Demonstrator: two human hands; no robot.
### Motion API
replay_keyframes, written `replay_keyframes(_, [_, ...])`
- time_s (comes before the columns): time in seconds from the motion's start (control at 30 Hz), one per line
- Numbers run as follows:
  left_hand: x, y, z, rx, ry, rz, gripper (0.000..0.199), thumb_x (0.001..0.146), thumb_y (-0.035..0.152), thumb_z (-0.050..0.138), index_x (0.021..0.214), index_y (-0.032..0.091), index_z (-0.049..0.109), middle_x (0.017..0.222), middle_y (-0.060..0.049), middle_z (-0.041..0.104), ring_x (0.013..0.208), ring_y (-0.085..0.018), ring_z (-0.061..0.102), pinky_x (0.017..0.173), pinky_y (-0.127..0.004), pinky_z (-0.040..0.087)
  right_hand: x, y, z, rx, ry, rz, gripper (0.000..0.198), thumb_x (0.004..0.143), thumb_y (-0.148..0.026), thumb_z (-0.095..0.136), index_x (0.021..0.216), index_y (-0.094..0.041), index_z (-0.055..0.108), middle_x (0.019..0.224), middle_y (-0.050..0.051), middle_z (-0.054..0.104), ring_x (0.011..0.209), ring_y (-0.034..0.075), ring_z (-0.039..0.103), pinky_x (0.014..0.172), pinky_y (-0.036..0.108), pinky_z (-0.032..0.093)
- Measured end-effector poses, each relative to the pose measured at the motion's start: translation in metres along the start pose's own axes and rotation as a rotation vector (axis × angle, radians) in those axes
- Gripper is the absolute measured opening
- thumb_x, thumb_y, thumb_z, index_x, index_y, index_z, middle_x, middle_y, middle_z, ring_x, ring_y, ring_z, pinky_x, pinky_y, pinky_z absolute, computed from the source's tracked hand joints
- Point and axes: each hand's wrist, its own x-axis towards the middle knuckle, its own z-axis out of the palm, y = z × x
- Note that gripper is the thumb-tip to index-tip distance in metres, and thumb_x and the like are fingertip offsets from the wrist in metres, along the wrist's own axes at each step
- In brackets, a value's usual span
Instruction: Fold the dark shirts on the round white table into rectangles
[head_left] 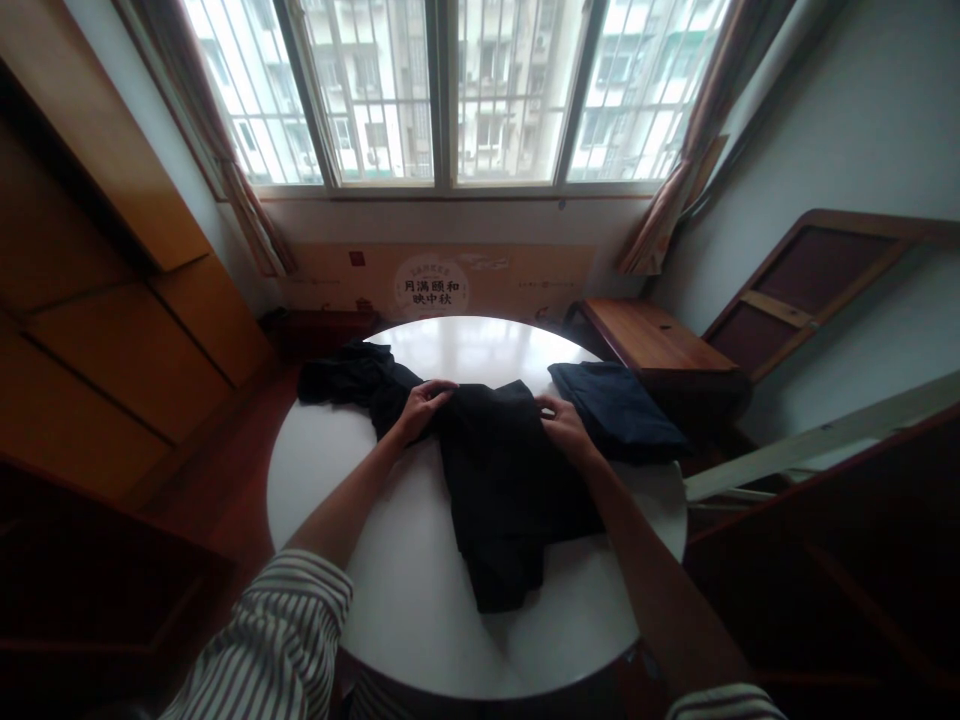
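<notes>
A black garment (499, 470) lies partly spread on a round white table (397, 600), one narrow end hanging down toward me. I cannot tell whether it is a shirt or trousers. My left hand (424, 405) is closed on its upper left edge, fingers pinched on the cloth. At the upper right edge my right hand (562, 425) grips the same garment with bent fingers. Crumpled black cloth (349, 375) lies left of my left hand; whether it is part of the same garment is unclear. Right of my right hand sits a folded navy garment (619, 410).
Beyond the table stand a wooden stool-like table (660, 335) and a leaning wooden frame (810, 270). Orange-brown cabinets (127, 330) are on the left. Barred windows (450, 100) face me. A pale rail (817, 440) runs at the right, close to the table's edge.
</notes>
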Motion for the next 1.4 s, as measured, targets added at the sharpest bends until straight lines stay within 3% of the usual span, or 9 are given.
replay_keyframes(0.1, [0.003, -0.008, 0.000, -0.030, 0.082, 0.012, 0.035, 0.077, 0.041, 0.072, 0.102, 0.017, 0.074, 0.097, -0.006, 0.073, 0.093, -0.022, 0.064, 0.085, -0.032, 0.049, 0.005, 0.004, -0.004, -0.063, 0.126, -0.045, 0.032, 0.067, -0.035, 0.064, 0.092, -0.015, 0.071, 0.088, 0.007, 0.072, 0.076, 0.021, 0.066, 0.065, 0.029, 0.053])
replay_keyframes(0.23, [0.006, -0.013, 0.001, -0.006, 0.141, 0.052, 0.027, 0.077, 0.036, 0.070, 0.096, 0.018, 0.075, 0.094, -0.005, 0.073, 0.095, -0.022, 0.064, 0.088, -0.032, 0.049, 0.007, 0.005, -0.002, -0.157, 0.126, -0.010, 0.033, 0.075, -0.035, 0.055, 0.092, -0.015, 0.075, 0.084, 0.007, 0.074, 0.078, 0.023, 0.066, 0.072, 0.033, 0.053])
replay_keyframes(0.53, [0.006, -0.010, -0.001, 0.039, 0.089, 0.026, 0.022, 0.075, 0.032, 0.072, 0.092, 0.018, 0.076, 0.098, -0.006, 0.074, 0.097, -0.022, 0.065, 0.090, -0.033, 0.049, 0.005, 0.005, 0.000, -0.291, -0.254, 0.061, 0.026, 0.077, -0.029, 0.063, 0.095, -0.018, 0.078, 0.099, 0.007, 0.076, 0.096, 0.025, 0.068, 0.088, 0.035, 0.051])
replay_keyframes(0.7, [0.004, -0.008, 0.000, 0.045, 0.080, 0.017, 0.022, 0.075, 0.032, 0.072, 0.092, 0.018, 0.076, 0.098, -0.006, 0.073, 0.096, -0.022, 0.065, 0.089, -0.033, 0.049, 0.006, 0.011, 0.002, -0.474, -0.057, -0.033, 0.027, 0.069, -0.033, 0.076, 0.089, -0.016, 0.075, 0.093, 0.010, 0.075, 0.090, 0.026, 0.068, 0.082, 0.034, 0.051])
replay_keyframes(0.8, [0.004, -0.007, 0.000, 0.045, 0.075, 0.011, 0.022, 0.075, 0.032, 0.072, 0.092, 0.018, 0.076, 0.097, -0.006, 0.073, 0.095, -0.022, 0.065, 0.088, -0.032, 0.049, 0.006, 0.009, 0.002, -0.496, 0.042, -0.084, 0.018, 0.075, -0.035, 0.068, 0.075, -0.017, 0.071, 0.079, 0.007, 0.073, 0.078, 0.022, 0.066, 0.073, 0.031, 0.048])
replay_keyframes(0.9, [0.004, -0.007, 0.000, 0.045, 0.070, 0.018, 0.022, 0.075, 0.033, 0.072, 0.091, 0.018, 0.076, 0.098, -0.006, 0.073, 0.094, -0.021, 0.065, 0.087, -0.032, 0.049, 0.004, 0.002, -0.002, -0.424, 0.091, -0.087, 0.034, 0.082, -0.041, 0.055, 0.057, -0.019, 0.059, 0.058, 0.002, 0.060, 0.061, 0.017, 0.058, 0.059, 0.027, 0.042])
replay_keyframes(1.0, [0.004, -0.007, 0.000, 0.055, 0.060, 0.033, 0.022, 0.075, 0.034, 0.072, 0.090, 0.018, 0.076, 0.099, -0.006, 0.073, 0.094, -0.021, 0.065, 0.086, -0.031, 0.049, -0.001, -0.005, -0.006, -0.231, -0.008, 0.013, 0.026, 0.079, -0.037, 0.051, 0.060, -0.020, 0.058, 0.054, -0.001, 0.055, 0.053, 0.014, 0.051, 0.051, 0.025, 0.038])
replay_keyframes(1.13, [0.004, -0.007, 0.001, 0.054, 0.054, 0.028, 0.022, 0.074, 0.034, 0.073, 0.089, 0.018, 0.076, 0.097, -0.006, 0.072, 0.091, -0.021, 0.064, 0.083, -0.030, 0.049, -0.005, -0.006, -0.008, -0.044, -0.185, 0.139, 0.018, 0.070, -0.030, 0.060, 0.081, -0.018, 0.069, 0.068, 0.001, 0.067, 0.054, 0.012, 0.053, 0.048, 0.022, 0.039])
replay_keyframes(1.4, [0.003, -0.005, 0.001, 0.036, 0.075, -0.002, 0.024, 0.072, 0.035, 0.074, 0.089, 0.018, 0.076, 0.094, -0.006, 0.073, 0.090, -0.021, 0.064, 0.081, -0.030, 0.049, 0.000, -0.001, -0.004, -0.232, -0.247, 0.049, 0.023, 0.061, -0.034, 0.075, 0.073, -0.014, 0.074, 0.070, 0.003, 0.069, 0.059, 0.013, 0.058, 0.052, 0.022, 0.043])
